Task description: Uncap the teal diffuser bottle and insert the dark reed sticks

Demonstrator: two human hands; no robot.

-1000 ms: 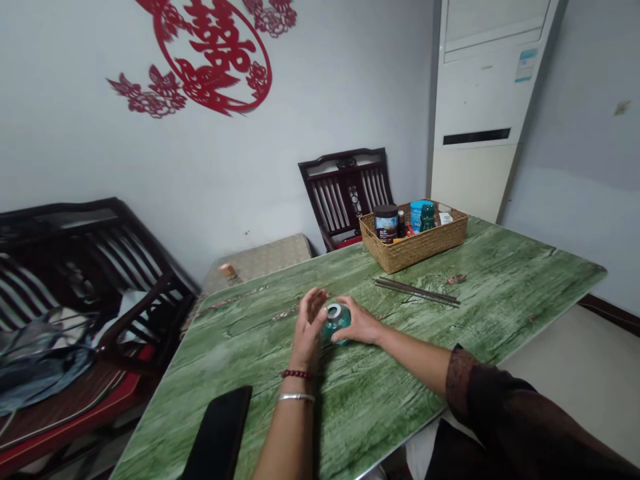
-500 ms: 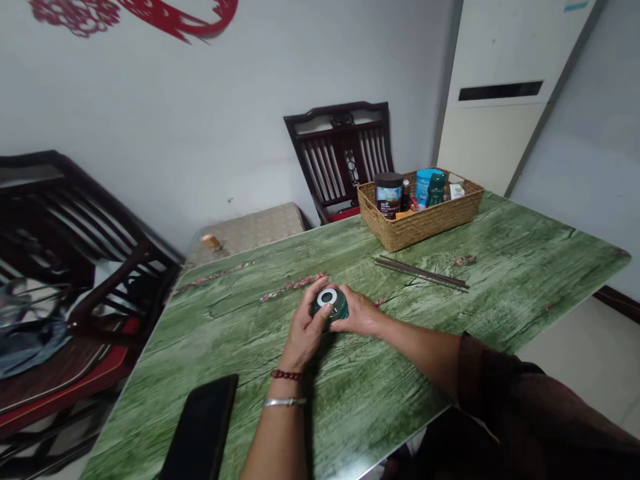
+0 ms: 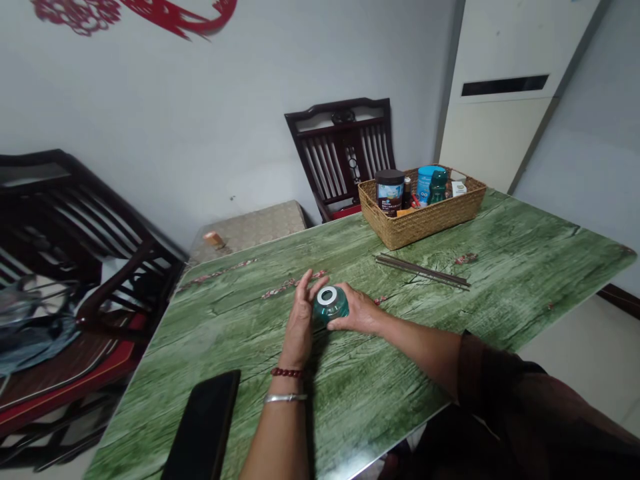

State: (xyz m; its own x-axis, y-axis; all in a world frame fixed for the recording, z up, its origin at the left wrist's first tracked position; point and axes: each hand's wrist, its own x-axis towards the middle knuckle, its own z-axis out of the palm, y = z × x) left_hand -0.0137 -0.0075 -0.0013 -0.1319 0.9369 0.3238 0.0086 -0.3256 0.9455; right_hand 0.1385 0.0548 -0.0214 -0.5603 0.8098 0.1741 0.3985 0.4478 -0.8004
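A small teal glass bottle (image 3: 334,309) with a white ring round its dark mouth stands near the middle of the green table (image 3: 240,333). Wrapped about its right side is my right hand (image 3: 357,309), thumb at the near side. On the other side, my left hand (image 3: 300,317) is held edge-on with its fingers stretched up and apart. Whether the left fingers touch the glass I cannot tell. Beyond the hands to the right lie several thin brown sticks (image 3: 423,271).
A black phone (image 3: 203,427) lies at the near left. At the back right stands a wicker basket (image 3: 425,227) holding a brown jar (image 3: 389,192), a blue tin and a dark green bottle. Dark wooden chairs (image 3: 345,153) flank the table's far side and left.
My left hand has loosened from the bottle: its thumb has come off the top and its fingers have straightened. The right hand keeps its hold.
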